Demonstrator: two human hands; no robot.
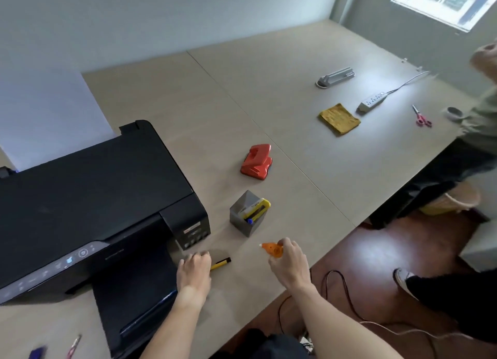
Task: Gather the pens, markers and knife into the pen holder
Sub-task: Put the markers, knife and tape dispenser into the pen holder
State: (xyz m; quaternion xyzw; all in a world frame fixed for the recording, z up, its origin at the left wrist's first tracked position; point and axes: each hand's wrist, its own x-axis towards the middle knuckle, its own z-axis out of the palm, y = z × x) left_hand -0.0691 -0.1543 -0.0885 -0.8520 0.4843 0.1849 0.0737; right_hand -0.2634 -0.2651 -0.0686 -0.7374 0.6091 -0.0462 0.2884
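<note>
A: Left hand (pixel 194 267)?
B: Palm down on the counter (pixel 309 154), just right of the printer (pixel 88 202) front. Fingers curled over the near end of a yellow-and-black pen (pixel 222 263). Grip looks closed on it, pen still lying flat on the counter, black tip poking out to the right.

A: Right hand (pixel 289 261)?
B: Raised a bit over the counter near its near edge. Thumb and fingertips pinch an orange correction tape dispenser (pixel 271 249), white tip pointing left. Grip closed on that, other fingers loosely curled.

A: Pen holder?
B: Grey pen holder (pixel 246 216), upright, just beyond both hands, right of the printer. Already inside: yellow utility knife (pixel 258 209) leaning to the right rim, and a blue-capped pen (pixel 250 221) at the near corner.

A: Anything else nearby?
B: Red hole punch (pixel 256 161) farther back from the holder. Far right: yellow cloth (pixel 339 119), power strip (pixel 372 102), pink scissors (pixel 422 117). Near left corner, blurry: a pink-handled item (pixel 74 346) and a dark blue thing (pixel 37 352), can't tell what they are. Another person (pixel 481 111) stands at the far right edge.
</note>
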